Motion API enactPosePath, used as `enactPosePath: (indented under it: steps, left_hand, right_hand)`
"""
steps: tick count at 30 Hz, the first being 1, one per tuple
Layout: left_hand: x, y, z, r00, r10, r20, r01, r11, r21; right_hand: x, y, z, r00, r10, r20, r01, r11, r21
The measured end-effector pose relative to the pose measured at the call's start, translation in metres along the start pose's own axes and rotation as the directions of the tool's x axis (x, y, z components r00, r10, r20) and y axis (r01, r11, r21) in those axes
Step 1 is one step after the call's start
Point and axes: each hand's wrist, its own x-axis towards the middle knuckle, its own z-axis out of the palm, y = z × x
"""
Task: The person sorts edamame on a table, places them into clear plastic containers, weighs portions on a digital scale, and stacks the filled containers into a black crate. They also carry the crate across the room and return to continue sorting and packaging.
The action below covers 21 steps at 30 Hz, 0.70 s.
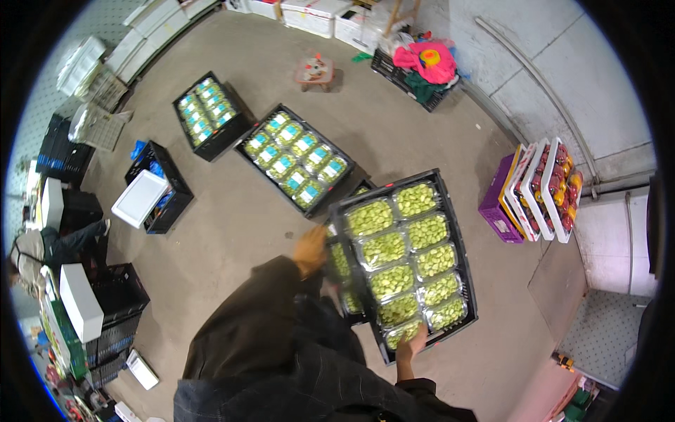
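A black plastic crate (470, 285) holds two rows of clear clamshell packs (391, 281) filled with small green pieces of produce. My right hand (411, 345) is at its near end, the fingers over the rim and against the nearest packs. Blurred, my left hand (310, 252) is beside the left side of this crate; whether it grips anything is unclear. Partly hidden underneath and to the left is another black crate (345, 316) with similar packs. Farther ahead, a crate (295, 203) of green packs bearing white and teal labels stands on the floor.
Another labelled-pack crate (213, 150) stands beyond. At left are a black crate (176, 211) with a white foam lid (141, 198) and a person (52, 248) among stacks. White trays of fruit (559, 195) lean by a purple crate (498, 200) at right. A small stool (315, 71) stands ahead.
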Motion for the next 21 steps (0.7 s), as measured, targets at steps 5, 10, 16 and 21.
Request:
enactPosePath:
  steps: [5,10,16,21]
  left_hand:
    - [-0.29,-0.14,-0.033,0.93,-0.278,0.242,0.242,0.956,0.168]
    - [-0.504,-0.131,-0.026,0.105,-0.899,0.426,0.927,-0.067,-0.37]
    - [-0.593,-0.041,0.024,0.124,-0.843,0.524,0.776,-0.246,-0.581]
    - [-0.603,-0.029,0.016,0.393,-0.827,0.402,0.664,-0.047,-0.747]
  right_hand:
    - [-0.044,-0.107,0.0,0.783,-0.366,0.503,-0.095,0.728,0.679]
    - [-0.132,-0.104,-0.008,0.234,-0.597,0.767,-0.002,0.789,0.615]
    - [-0.101,-0.058,0.0,0.19,-0.374,0.908,0.273,0.908,0.317]
    - [-0.064,-0.121,-0.001,0.273,-0.333,0.903,0.415,0.887,0.201]
